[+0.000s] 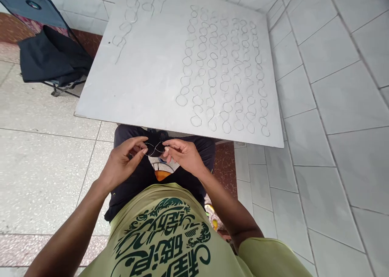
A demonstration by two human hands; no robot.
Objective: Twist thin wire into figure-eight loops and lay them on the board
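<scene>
White tiles surround the counter [146,78], below whose near edge the left hand [121,163] and right hand [185,155] each pinch an end of a thin wire piece [154,148], grips closed on it.

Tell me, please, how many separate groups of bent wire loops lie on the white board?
2: a large group in rows on the board's right half, and a small group near its far left corner. Both hands hold another wire piece below the board.
</scene>
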